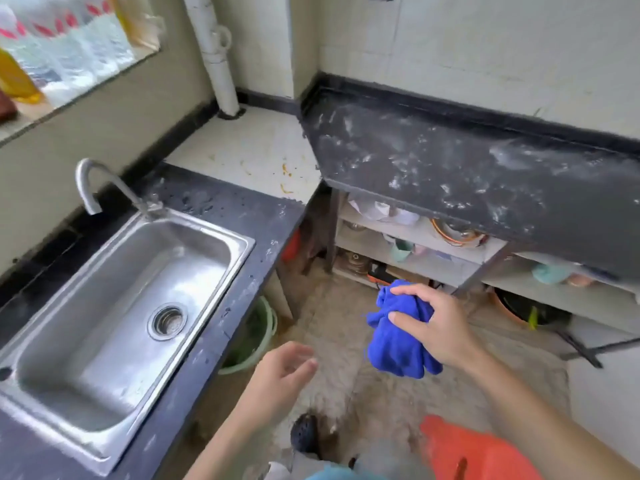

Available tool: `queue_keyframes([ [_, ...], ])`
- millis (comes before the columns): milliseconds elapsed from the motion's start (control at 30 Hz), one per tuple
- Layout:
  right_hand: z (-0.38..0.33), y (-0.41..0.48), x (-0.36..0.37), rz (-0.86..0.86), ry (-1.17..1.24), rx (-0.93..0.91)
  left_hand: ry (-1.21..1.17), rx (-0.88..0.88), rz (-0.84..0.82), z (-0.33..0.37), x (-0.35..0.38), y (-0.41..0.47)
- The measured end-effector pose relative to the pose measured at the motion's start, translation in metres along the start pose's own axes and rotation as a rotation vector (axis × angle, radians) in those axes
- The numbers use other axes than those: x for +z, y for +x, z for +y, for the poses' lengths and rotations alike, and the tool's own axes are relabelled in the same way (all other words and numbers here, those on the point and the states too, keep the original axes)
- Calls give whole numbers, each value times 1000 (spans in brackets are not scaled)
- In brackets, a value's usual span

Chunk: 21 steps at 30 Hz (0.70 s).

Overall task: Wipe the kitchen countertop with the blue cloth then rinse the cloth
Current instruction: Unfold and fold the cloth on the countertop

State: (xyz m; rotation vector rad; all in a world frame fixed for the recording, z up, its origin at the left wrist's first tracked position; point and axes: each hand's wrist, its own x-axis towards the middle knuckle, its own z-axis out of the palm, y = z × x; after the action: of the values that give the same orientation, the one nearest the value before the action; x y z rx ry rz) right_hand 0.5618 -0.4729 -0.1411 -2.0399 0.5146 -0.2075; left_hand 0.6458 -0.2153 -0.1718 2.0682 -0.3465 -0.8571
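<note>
Two hands: both were in view above the floor point(381, 396), between the two dark tabletops, and neither touched a surface.
Right hand point(446, 327): I saw its fingers and thumb curled round the blue cloth point(398, 344), gripping it in a bunch.
Left hand point(280, 372): it held nothing, with its fingers relaxed and loosely bent. It hung lower than the cloth, to its left and apart from it.
Blue cloth: it was crumpled and held in the air, its lower folds hanging below the right hand. It rested on no tabletop.
Right tabletop point(450, 157): dark, with pale smears and specks across most of its top.
Left tabletop point(242, 216): dark, wet with droplets near the faucet point(93, 181). It carried the steel sink point(242, 244).
Sink: I saw a round drain point(168, 320) in the basin floor.
Corner: a pale patch point(249, 150) with orange stains lay between the two tabletops, and a white pipe point(218, 64) rose from it.
Shelves point(433, 242): under the right tabletop, holding bowls and cups too blurred for me to name further.
Green bucket point(256, 337): it stood on the floor beneath the edge of the left tabletop.
</note>
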Motion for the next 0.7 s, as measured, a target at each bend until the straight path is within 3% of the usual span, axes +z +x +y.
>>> queue_keyframes([
  [167, 20, 12, -55, 218, 20, 117, 95, 185, -222, 63, 31, 70],
  [333, 64, 23, -118, 404, 53, 222, 145, 195, -531, 125, 94, 124],
  [567, 129, 54, -224, 517, 71, 335, 236, 277, -469, 221, 171, 220],
  [700, 156, 76, -287, 546, 68, 368, 238, 330, -559, 278, 229, 251],
])
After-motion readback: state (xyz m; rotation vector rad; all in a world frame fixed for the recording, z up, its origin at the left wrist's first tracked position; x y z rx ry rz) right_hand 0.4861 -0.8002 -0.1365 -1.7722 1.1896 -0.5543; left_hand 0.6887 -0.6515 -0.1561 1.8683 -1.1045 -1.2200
